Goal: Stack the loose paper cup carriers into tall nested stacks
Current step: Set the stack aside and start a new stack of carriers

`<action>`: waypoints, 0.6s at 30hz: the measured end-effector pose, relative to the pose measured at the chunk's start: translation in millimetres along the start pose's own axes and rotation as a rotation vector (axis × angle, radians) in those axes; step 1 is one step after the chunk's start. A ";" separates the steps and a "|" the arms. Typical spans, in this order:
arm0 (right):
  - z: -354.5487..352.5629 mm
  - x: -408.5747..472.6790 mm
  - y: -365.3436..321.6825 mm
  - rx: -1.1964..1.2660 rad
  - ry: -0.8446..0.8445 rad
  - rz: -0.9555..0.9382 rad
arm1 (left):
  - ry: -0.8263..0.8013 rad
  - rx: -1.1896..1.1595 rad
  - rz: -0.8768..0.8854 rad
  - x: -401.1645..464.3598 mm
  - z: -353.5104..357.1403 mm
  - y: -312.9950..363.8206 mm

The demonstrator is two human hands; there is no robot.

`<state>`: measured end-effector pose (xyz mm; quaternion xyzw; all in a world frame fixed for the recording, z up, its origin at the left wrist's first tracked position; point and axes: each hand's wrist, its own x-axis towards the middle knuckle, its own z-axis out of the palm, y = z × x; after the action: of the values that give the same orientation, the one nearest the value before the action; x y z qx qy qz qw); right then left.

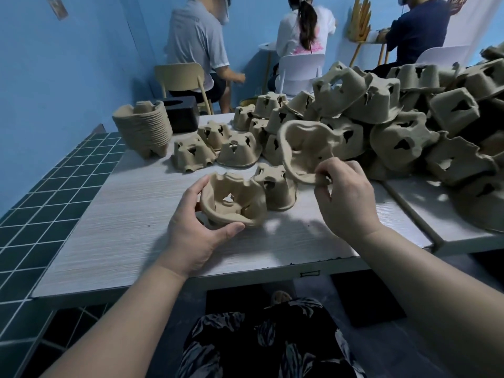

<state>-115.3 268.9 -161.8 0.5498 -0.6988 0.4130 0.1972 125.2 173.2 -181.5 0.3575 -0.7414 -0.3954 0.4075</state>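
My left hand (195,230) grips a beige pulp cup carrier (234,200), open side up, resting on the white table (122,214) near its front. My right hand (343,197) pinches the lower rim of a second carrier (305,148), tilted on edge with its open side facing me, just above and right of the first. A tall nested stack of carriers (144,129) stands at the table's far left. A big loose pile of carriers (409,118) covers the right side.
Several single upside-down carriers (191,154) lie between the stack and the pile. A black box (182,113) sits behind the stack. Three persons sit on chairs at the back. Dark tiled floor lies to the left; a second table (436,214) adjoins on the right.
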 end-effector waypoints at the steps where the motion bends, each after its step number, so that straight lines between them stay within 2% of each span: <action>1: 0.4 2.3 -5.5 0.083 -0.022 0.002 | 0.001 -0.012 0.000 0.0 0.0 0.0; 5: 11.5 5.7 -30.1 0.318 -0.135 -0.036 | 0.011 -0.034 0.020 -0.9 1.0 2.3; 11: 29.6 -0.5 -38.6 0.195 -0.075 -0.170 | 0.014 -0.002 0.018 -0.5 -0.5 4.3; 18: 31.0 -1.5 -35.2 0.258 -0.197 -0.146 | 0.001 0.013 0.012 0.0 -2.6 2.1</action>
<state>-76.5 243.3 -168.3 0.6577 -0.6140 0.4281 0.0849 127.1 173.3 -178.7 0.3560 -0.7459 -0.3880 0.4078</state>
